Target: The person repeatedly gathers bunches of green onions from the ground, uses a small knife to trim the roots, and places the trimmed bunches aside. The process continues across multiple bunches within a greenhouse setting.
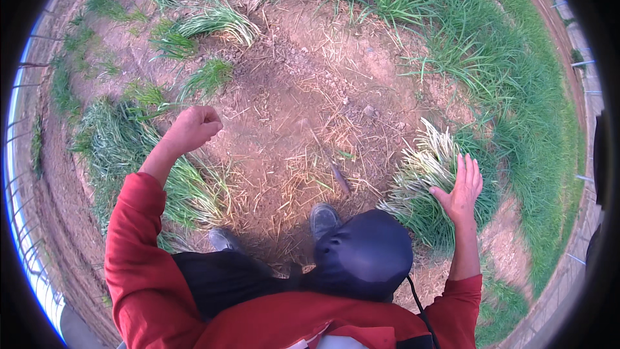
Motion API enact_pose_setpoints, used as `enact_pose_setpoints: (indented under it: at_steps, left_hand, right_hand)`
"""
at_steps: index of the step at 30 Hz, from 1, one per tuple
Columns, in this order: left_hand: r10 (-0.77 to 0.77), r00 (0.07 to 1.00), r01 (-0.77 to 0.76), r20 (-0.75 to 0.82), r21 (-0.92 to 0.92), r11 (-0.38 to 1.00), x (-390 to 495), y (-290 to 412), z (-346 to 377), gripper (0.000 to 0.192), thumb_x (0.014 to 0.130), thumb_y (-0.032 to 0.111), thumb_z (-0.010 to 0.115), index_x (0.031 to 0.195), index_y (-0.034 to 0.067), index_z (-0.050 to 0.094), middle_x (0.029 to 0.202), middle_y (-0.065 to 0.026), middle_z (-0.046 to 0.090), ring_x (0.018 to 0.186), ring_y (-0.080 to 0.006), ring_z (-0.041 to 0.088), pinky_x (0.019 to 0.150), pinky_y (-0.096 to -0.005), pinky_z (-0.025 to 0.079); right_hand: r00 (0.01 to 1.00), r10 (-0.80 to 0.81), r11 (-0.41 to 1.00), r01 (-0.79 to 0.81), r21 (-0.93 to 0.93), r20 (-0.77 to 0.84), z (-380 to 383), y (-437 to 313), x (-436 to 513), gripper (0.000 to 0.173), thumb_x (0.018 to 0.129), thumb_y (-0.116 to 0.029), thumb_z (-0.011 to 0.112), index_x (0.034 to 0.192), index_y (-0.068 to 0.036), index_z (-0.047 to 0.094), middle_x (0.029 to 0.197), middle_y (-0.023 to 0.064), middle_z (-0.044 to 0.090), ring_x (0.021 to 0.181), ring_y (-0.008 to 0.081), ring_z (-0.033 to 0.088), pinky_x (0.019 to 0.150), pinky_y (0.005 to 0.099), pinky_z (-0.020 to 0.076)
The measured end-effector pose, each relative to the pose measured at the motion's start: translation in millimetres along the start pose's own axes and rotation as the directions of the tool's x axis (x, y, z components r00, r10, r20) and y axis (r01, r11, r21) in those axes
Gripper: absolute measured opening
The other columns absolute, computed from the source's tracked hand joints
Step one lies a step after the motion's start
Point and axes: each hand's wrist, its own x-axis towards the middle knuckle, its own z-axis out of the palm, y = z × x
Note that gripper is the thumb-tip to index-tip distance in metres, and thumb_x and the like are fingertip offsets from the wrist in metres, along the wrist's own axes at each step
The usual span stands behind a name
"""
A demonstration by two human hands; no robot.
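Note:
My left hand [196,128] hangs over the soil with its fingers curled; whether anything thin lies in it cannot be told. Below and left of it lies a heap of cut green leafy stalks [126,150]. My right hand [462,189], fingers spread, is at the side of a bundle of green stalks with pale white ends [426,169]; nothing shows in its grasp. Between the hands, a tool with a wooden handle [340,179] lies on the ground, its far end hard to make out against the soil.
Dry straw [286,184] is strewn over the bare soil before my shoes [324,218]. Another cut bunch [227,26] lies farther off at the upper left, near small standing tufts [208,75]. Dense green plants [484,58] stand along the top and right.

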Motion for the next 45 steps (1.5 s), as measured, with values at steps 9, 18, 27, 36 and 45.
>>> enact_pose_setpoints:
  at_steps: [9, 18, 27, 36, 45]
  left_hand:
    - [-0.311, 0.934, 0.325, -0.174, 0.057, 0.944, -115.3, -148.0, 11.2, 0.032, 0.091, 0.03, 0.08, 0.084, 0.0, 0.07, 0.065, -0.0066, 0.067, 0.057, -0.0142, 0.067, 0.054, -0.034, 0.054]
    - [-0.51, 0.85, 0.477, -0.135, -0.216, 0.852, -160.9, -214.0, 44.1, 0.023, 0.094, 0.021, 0.07, 0.09, -0.002, 0.07, 0.071, -0.0076, 0.071, 0.064, -0.0147, 0.07, 0.062, -0.0319, 0.057]
    - [-0.509, 0.861, 0.481, 0.001, -0.326, 0.814, -139.4, -195.9, 46.8, 0.029, 0.101, 0.026, 0.066, 0.107, -0.002, 0.072, 0.077, -0.0114, 0.073, 0.063, -0.0198, 0.073, 0.061, -0.0363, 0.059]
    - [-0.536, 0.782, 0.378, -0.317, -0.443, 0.813, -239.0, -227.1, 30.8, 0.014, 0.096, 0.012, 0.065, 0.1, -0.001, 0.065, 0.084, -0.005, 0.067, 0.077, -0.0125, 0.065, 0.073, -0.032, 0.056]
    - [-0.159, 0.982, 0.172, -0.099, 0.142, 0.975, -237.3, -223.8, 116.1, 0.033, 0.09, 0.021, 0.072, 0.118, 0.005, 0.065, 0.11, -0.0168, 0.067, 0.11, -0.0383, 0.065, 0.094, -0.0496, 0.054]
  right_hand:
    - [0.789, -0.356, 0.809, -0.008, 0.588, 0.5, 120.2, -205.9, 30.0, 0.043, 0.093, -0.039, 0.076, 0.11, -0.002, 0.061, 0.099, 0.0236, 0.072, 0.094, 0.0444, 0.071, 0.085, 0.0539, 0.0547]
    - [0.684, -0.256, 0.918, -0.048, 0.393, 0.683, 127.4, -242.7, 62.8, 0.037, 0.085, -0.033, 0.069, 0.104, -0.002, 0.064, 0.096, 0.0241, 0.074, 0.094, 0.0456, 0.073, 0.086, 0.0526, 0.0566]
    - [0.761, -0.268, 0.856, -0.094, 0.509, 0.591, 79.3, -218.8, 136.0, 0.025, 0.087, -0.017, 0.063, 0.108, -0.005, 0.06, 0.085, 0.0194, 0.067, 0.082, 0.0368, 0.068, 0.075, 0.0489, 0.0524]
    - [0.768, -0.539, 0.76, 0.266, 0.593, 0.346, 32.4, -308.9, 247.3, 0.021, 0.095, -0.018, 0.064, 0.112, -0.009, 0.056, 0.075, 0.0139, 0.059, 0.072, 0.0312, 0.063, 0.07, 0.0464, 0.0503]
    - [0.563, -0.636, 0.748, 0.284, 0.6, 0.527, 11.9, -385.1, 212.1, 0.031, 0.1, -0.036, 0.068, 0.1, -0.005, 0.063, 0.078, 0.0128, 0.066, 0.073, 0.0266, 0.065, 0.07, 0.0441, 0.0504]
